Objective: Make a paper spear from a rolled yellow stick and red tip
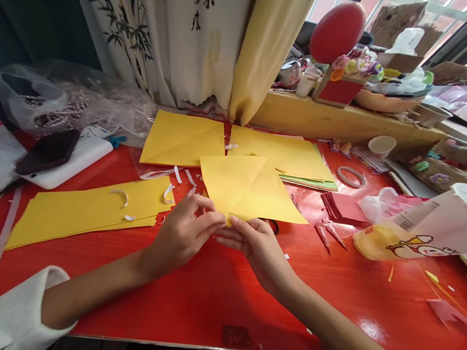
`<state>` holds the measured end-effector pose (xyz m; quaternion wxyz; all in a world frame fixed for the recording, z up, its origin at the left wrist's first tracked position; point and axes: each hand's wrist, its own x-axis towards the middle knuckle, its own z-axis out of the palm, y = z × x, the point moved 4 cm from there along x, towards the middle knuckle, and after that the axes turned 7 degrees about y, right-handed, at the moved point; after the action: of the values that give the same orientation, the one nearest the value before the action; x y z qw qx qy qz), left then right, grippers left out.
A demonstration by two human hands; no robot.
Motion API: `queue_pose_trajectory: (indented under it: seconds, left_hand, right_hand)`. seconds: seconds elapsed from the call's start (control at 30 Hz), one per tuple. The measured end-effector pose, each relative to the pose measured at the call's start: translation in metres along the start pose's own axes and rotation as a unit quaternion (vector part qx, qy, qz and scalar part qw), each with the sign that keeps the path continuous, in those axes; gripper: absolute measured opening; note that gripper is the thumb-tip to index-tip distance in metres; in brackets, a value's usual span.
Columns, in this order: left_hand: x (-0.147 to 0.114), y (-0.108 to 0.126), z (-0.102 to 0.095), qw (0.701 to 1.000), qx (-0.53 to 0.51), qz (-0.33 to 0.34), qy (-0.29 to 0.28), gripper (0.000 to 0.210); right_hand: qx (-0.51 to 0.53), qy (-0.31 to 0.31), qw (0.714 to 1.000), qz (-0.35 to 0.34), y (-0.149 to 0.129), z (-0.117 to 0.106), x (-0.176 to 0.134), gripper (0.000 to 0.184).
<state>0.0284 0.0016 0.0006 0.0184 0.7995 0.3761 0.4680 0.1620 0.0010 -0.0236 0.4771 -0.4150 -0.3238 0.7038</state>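
Observation:
A creased sheet of yellow paper (253, 187) is held up in front of me over the red table. My left hand (188, 229) pinches its near corner between thumb and fingers. Close beside it, my right hand (260, 249) grips the same corner, with the thumb on top and the fingers underneath. The two sets of fingertips almost meet there. Behind the held sheet lie a yellow sheet (183, 141) and a stack of coloured paper (281, 151) with yellow on top. Long yellow strips (82, 214) lie to the left, with white paper scraps on them.
On the right stand a tilted drink cup (432, 225), a pile of red paper (342, 208), tweezers (330, 234) and a tape ring (351, 177). A phone (50, 152) and plastic bags (73, 101) sit at left. The red table's (178, 313) front edge runs below my forearms.

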Motion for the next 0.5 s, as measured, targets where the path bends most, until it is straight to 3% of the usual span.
queue_pose_trajectory:
  seconds: [0.13,0.5]
  left_hand:
    - [-0.0023,-0.0002,-0.0007,0.987,0.089,0.130,-0.016,0.016]
    - [-0.0060,0.0031,0.0047,0.947,0.193,0.245,-0.079,0.014]
  right_hand:
    - [-0.031,-0.016,0.999,0.011,0.0003,-0.0019,0.0007,0.022]
    - [-0.049,-0.026,0.998,0.039,0.0067,-0.0070,-0.0029,0.030]
